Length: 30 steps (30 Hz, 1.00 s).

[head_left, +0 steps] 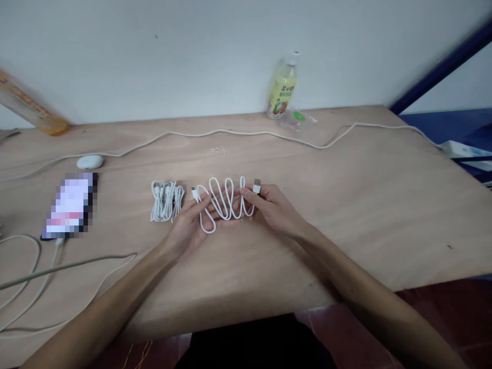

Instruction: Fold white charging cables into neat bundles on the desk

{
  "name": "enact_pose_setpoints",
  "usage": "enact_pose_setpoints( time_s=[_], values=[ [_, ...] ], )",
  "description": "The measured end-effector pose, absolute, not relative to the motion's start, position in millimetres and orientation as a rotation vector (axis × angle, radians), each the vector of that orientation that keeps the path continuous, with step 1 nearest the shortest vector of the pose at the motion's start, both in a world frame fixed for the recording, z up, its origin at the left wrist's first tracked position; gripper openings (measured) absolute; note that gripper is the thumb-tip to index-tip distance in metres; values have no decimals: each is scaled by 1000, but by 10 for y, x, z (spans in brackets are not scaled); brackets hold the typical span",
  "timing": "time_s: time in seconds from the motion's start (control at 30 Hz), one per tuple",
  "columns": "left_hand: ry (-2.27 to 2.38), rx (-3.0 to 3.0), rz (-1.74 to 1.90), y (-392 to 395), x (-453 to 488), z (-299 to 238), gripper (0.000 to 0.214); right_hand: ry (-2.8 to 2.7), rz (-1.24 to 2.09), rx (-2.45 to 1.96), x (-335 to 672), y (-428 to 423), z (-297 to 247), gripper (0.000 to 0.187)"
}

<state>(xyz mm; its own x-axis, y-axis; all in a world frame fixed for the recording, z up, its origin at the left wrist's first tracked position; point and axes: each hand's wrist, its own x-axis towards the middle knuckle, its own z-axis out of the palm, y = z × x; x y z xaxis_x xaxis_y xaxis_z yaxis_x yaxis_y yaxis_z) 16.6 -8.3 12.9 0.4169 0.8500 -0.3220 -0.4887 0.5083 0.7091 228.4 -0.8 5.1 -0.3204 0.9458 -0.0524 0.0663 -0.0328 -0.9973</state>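
Observation:
A white USB cable point(225, 201) lies in several loops on the wooden table point(346, 205) between my two hands. My left hand point(192, 220) pinches the cable near its small plug at the left end. My right hand point(272, 207) pinches the cable just below the larger USB plug point(257, 185) at the right end. A second white cable point(166, 201), bundled up, lies on the table just left of my left hand, untouched.
A phone point(71, 205) with a charging lead lies at the left, a white case point(89, 162) behind it. A long white cord point(230, 133) runs across the back. A drink bottle point(282, 87) and plastic wrapper point(298, 119) stand near the wall.

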Motion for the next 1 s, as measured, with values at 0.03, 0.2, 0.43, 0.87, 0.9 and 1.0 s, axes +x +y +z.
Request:
enact_pose_setpoints(
  time_s=[0.03,0.2,0.43,0.87,0.9,1.0],
  values=[
    [736,568,899,-85,168,134,48,-1476,1454,-1115,2286,-8,53,46],
    [776,571,910,-95,182,153,47,-1476,1437,-1126,2292,-11,62,46],
    [811,548,918,-84,208,180,46,-1489,1412,-1114,2287,0,44,44],
    [829,682,894,-128,200,168,58,-1450,1506,-1089,2309,15,53,44],
    [827,676,891,-126,198,165,57,-1431,1524,-1087,2317,16,48,43],
    [807,640,875,-118,194,157,59,-1377,1565,-1085,2352,19,27,41]
  ],
)
